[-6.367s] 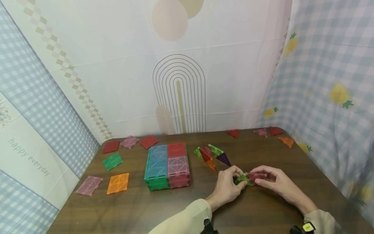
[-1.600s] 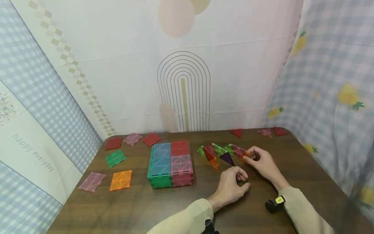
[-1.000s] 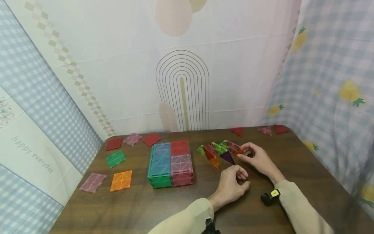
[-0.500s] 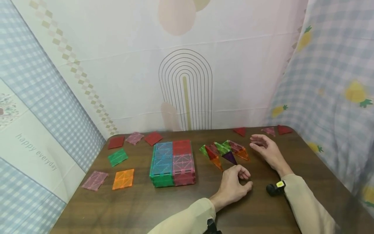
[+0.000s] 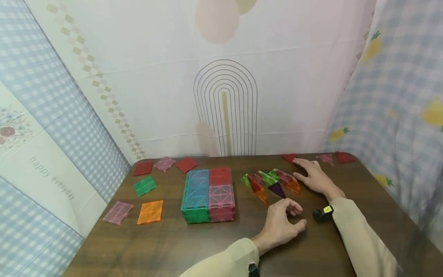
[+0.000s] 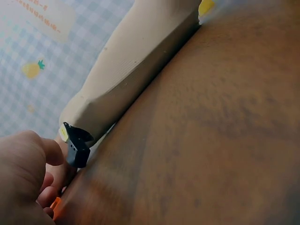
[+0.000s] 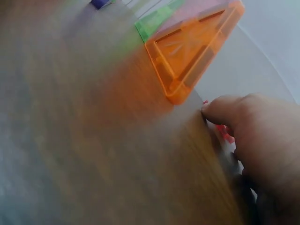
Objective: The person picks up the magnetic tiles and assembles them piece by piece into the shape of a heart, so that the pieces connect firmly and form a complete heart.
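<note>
My right hand (image 5: 313,177) reaches to the back of the table, its fingertips at a flat red triangle magnetic tile (image 5: 288,157) that they partly cover. Left of that hand stand three small clusters of joined triangle tiles: one with a red and an orange tile (image 5: 262,195), one with a purple tile (image 5: 277,189), and one ending in an orange triangle tile (image 5: 293,187). This last orange tile shows large and tilted in the right wrist view. My left hand (image 5: 280,225) rests on the table in front of the clusters, fingers loosely bent, holding nothing.
A low box of joined square tiles (image 5: 221,196) stands left of the clusters. Several loose squares lie farther left, among them an orange square (image 5: 150,212) and a green square (image 5: 144,186). A pink triangle (image 5: 325,158) and a red triangle (image 5: 344,157) lie at the back right corner.
Both hands held a green-and-pink tile piece earlier. The right hand added the orange triangle, set this cluster beside the others, released it and moved back to the red triangle. The left hand stays idle.
</note>
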A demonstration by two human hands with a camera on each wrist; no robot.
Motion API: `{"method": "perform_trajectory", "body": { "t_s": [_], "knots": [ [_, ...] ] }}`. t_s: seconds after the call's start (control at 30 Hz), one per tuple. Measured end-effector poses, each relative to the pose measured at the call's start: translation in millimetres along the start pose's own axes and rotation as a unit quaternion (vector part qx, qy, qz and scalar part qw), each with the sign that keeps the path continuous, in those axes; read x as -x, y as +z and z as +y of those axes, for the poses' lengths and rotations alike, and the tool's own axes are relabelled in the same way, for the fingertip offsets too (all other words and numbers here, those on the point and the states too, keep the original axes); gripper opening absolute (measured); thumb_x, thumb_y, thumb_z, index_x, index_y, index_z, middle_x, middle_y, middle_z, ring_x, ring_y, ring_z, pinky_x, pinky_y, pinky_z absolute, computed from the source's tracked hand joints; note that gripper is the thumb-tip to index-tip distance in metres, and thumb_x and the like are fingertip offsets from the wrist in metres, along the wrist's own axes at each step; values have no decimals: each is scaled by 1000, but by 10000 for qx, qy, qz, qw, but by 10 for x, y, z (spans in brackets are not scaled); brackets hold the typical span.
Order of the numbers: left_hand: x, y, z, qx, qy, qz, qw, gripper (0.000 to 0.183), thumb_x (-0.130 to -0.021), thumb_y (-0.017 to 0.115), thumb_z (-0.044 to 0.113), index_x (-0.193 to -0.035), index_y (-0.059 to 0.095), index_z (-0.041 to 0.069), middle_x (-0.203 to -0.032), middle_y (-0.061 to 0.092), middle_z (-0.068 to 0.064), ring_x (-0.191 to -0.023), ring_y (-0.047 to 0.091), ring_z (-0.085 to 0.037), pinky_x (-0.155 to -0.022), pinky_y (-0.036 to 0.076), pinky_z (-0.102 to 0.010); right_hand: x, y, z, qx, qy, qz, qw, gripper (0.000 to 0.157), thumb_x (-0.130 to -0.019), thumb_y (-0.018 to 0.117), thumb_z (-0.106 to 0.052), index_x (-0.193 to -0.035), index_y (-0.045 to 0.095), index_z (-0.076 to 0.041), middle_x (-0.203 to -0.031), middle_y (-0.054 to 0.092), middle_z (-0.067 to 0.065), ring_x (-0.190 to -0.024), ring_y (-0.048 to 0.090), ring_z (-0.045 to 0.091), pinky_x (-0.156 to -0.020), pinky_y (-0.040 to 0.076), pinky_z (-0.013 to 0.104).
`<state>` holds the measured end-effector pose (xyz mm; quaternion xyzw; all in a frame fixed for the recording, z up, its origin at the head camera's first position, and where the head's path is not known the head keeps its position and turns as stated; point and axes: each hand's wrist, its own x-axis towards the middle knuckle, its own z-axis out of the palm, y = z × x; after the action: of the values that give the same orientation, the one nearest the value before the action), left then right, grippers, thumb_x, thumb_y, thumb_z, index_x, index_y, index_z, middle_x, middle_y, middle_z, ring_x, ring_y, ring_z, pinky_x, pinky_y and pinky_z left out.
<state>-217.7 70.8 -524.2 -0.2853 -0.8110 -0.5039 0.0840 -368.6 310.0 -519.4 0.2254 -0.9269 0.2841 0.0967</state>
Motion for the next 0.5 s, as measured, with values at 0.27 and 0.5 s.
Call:
{"method": "perform_trajectory", "body": {
  "t_s": [0.27, 0.5],
  "knots": [
    [24, 9, 11, 35, 33, -48, 10000, 23, -91, 88, 15, -109, 74, 18, -101, 73, 10, -91, 66, 5, -85, 55, -10, 328, -79, -42, 129, -90, 683, 9975, 32, -107, 75, -8, -138, 70, 0, -142, 63, 26, -126, 56, 47, -103, 48, 64],
    [26, 10, 19, 60, 17, -45, 10000, 24, -91, 88, 15, -110, 74, 19, -102, 73, 10, -92, 66, 4, -85, 54, -10, 918, -273, -10, 218, 259, 1501, 9881, 7, -100, 85, -11, -105, 81, -14, -118, 73, 9, -98, 69, 17, -82, 47, 10]
  ]
}}
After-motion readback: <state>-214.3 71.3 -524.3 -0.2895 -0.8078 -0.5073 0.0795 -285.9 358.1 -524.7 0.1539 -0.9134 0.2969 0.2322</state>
